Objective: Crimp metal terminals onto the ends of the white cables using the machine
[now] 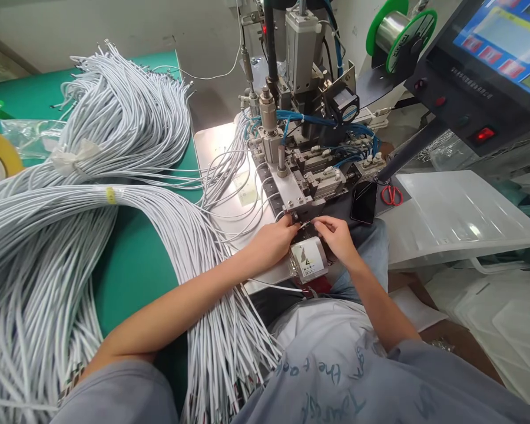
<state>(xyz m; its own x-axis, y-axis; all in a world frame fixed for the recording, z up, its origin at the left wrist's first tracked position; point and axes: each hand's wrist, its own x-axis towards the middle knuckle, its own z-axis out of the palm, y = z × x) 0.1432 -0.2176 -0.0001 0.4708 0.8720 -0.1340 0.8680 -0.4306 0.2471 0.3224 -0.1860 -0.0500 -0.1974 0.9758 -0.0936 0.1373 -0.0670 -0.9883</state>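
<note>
At the front of the soldering machine [297,191], both my hands meet over a thin cable end [308,223]. My left hand [277,240] is closed, its fingertips pinching the cable beside the machine's front block. From the right, my right hand [337,234] pinches the tip of the same cable end with thumb and forefinger. The fine wires between the fingertips are too small to make out. Just below the hands sits a small box with a white label [309,259]. Several white cables [265,206] run into the machine's left side.
A big bundle of white cables [128,112] covers the green table [135,265]; another bundle [176,235] hangs over its front edge. To the right are a solder spool [391,32], a control screen [503,47], a phone [364,202], red-handled scissors [391,195] and a translucent plastic sheet [468,206].
</note>
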